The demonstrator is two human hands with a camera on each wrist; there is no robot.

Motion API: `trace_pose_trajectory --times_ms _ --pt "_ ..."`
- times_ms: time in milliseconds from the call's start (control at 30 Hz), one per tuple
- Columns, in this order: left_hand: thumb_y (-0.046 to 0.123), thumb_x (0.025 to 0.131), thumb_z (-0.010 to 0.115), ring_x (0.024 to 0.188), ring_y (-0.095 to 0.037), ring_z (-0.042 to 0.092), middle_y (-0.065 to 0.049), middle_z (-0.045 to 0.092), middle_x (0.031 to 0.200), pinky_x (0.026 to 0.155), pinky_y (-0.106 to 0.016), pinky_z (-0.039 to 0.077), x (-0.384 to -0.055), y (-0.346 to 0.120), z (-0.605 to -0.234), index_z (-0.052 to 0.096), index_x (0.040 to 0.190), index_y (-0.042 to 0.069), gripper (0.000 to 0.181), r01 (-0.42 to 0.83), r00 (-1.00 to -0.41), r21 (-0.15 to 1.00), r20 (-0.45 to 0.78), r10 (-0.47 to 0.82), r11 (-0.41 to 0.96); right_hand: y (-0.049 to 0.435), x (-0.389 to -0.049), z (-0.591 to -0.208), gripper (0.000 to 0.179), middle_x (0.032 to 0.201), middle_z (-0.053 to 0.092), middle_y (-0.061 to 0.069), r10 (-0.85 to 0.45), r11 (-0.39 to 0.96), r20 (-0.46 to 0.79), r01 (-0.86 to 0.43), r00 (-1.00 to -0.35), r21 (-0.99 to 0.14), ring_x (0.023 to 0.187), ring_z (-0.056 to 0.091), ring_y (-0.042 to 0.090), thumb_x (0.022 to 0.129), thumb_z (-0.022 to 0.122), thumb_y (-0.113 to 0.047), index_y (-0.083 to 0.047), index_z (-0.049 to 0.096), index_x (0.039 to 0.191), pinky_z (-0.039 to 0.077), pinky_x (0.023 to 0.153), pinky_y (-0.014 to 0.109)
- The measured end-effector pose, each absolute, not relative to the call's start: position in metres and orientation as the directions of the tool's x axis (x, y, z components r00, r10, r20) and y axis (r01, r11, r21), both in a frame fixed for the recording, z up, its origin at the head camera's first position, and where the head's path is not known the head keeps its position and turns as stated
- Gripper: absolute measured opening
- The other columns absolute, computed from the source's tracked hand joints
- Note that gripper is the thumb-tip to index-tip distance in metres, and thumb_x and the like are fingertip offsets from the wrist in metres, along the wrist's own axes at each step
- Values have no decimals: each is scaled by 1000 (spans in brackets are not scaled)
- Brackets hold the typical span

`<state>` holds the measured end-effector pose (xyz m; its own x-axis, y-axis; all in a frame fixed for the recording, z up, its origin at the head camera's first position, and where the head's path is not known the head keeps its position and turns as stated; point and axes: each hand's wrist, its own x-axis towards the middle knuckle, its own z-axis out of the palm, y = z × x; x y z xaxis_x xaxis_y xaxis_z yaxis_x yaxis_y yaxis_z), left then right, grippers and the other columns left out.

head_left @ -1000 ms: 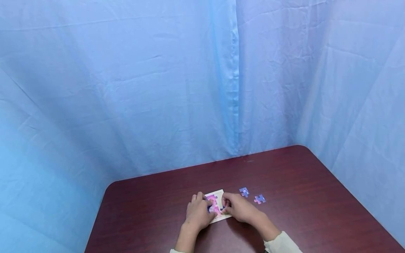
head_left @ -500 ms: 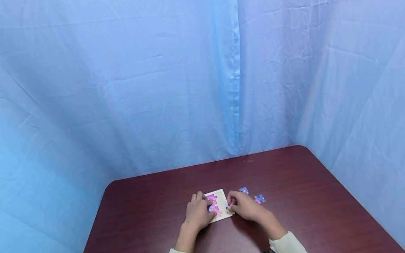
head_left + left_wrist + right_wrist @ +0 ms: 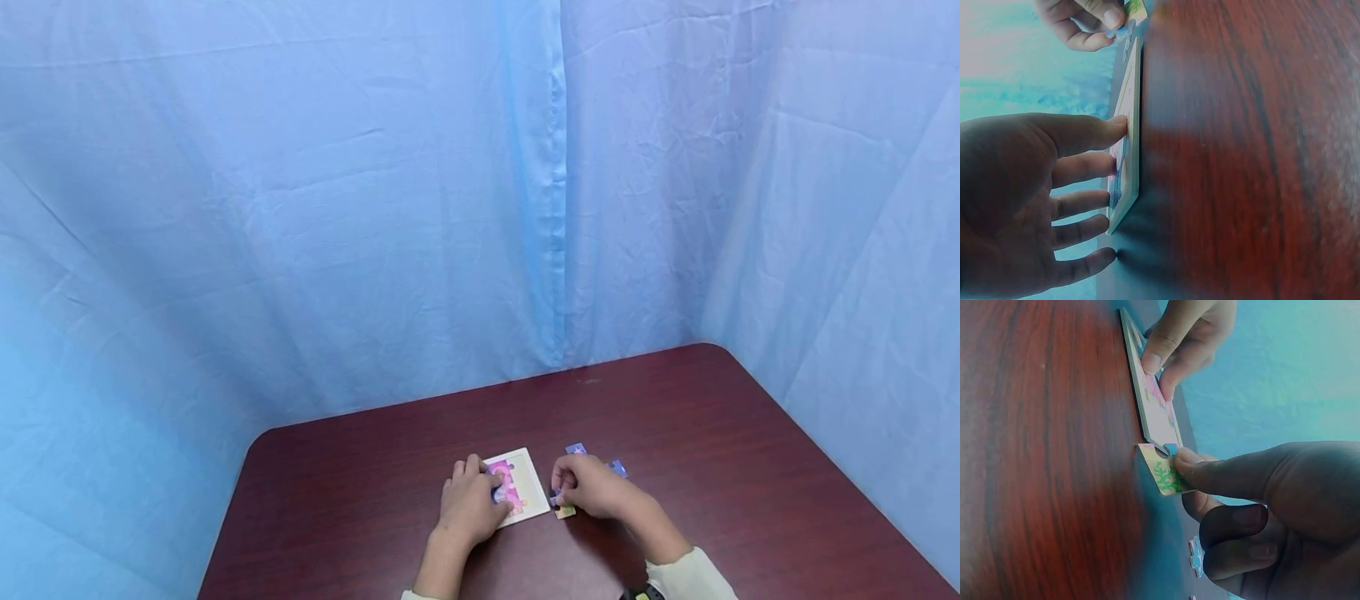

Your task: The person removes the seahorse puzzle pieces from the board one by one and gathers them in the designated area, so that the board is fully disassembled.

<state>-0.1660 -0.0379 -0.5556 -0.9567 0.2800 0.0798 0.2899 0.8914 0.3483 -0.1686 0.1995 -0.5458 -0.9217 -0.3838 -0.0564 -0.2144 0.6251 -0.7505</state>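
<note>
My left hand (image 3: pixel 467 504) rests on the left part of a pale puzzle tray (image 3: pixel 534 487), its thumb and fingertips pressing on the pink and purple pieces (image 3: pixel 507 482) set in there. The right part of the tray shows bare backing. Just off the tray's right edge, my right hand (image 3: pixel 595 487) pinches a puzzle piece (image 3: pixel 1163 472) between thumb and forefinger. That piece is yellow with a green plant print and a bit of blue, and is held tilted close over the table. In the left wrist view the left fingers (image 3: pixel 1082 200) are spread and fairly straight.
Two loose blue-purple puzzle pieces lie beyond the right hand: one with a star (image 3: pixel 576 448), and another (image 3: pixel 618 467) partly covered by the hand. The dark red-brown table (image 3: pixel 360 492) has blue curtains (image 3: pixel 420 250) behind it and at both sides.
My right hand has drawn the yellow-green piece from over the tray rightward past its edge, baring the tray's right part. The left hand stays in place.
</note>
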Motion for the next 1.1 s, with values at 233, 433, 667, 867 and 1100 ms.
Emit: trace_pose_trajectory --times_ms 233,433,667,867,1100 --pt "32 80 85 109 -28 56 -11 62 120 84 -50 51 -164 -39 -552 82 118 15 42 294 -955 352 81 284 888 198 -163 -550 19 69 60 -5 -337 682 -49 -208 -940 -701 63 50 2 79 84 1 -9 68 81 42 60 22" --pt "28 80 85 108 -29 55 -13 62 120 81 -50 51 -163 -40 -552 81 118 12 42 313 -950 357 111 293 880 200 -160 -549 20 68 62 -5 -285 708 -41 -181 -958 -683 63 52 3 77 85 1 -10 69 79 43 60 22" --pt "27 80 83 108 -29 55 -13 62 121 82 -50 50 -163 -38 -555 81 119 12 41 319 -948 362 118 296 876 209 -156 -546 23 63 62 -10 -239 782 -36 -170 -970 -599 60 51 5 74 83 0 -15 68 68 43 59 25" --pt "27 81 83 109 -29 55 -12 62 123 83 -50 50 -163 -38 -551 81 120 12 43 304 -952 373 87 293 877 221 -157 -547 21 66 66 -8 -209 784 -65 -128 -976 -607 61 54 9 75 82 0 -15 70 68 45 59 26" --pt "28 81 83 110 -29 55 -13 61 124 84 -50 50 -163 -38 -551 81 121 12 43 299 -954 377 78 291 877 234 -159 -548 21 68 68 -7 -167 795 -98 -76 -981 -601 65 56 9 77 79 3 -16 73 69 47 62 28"
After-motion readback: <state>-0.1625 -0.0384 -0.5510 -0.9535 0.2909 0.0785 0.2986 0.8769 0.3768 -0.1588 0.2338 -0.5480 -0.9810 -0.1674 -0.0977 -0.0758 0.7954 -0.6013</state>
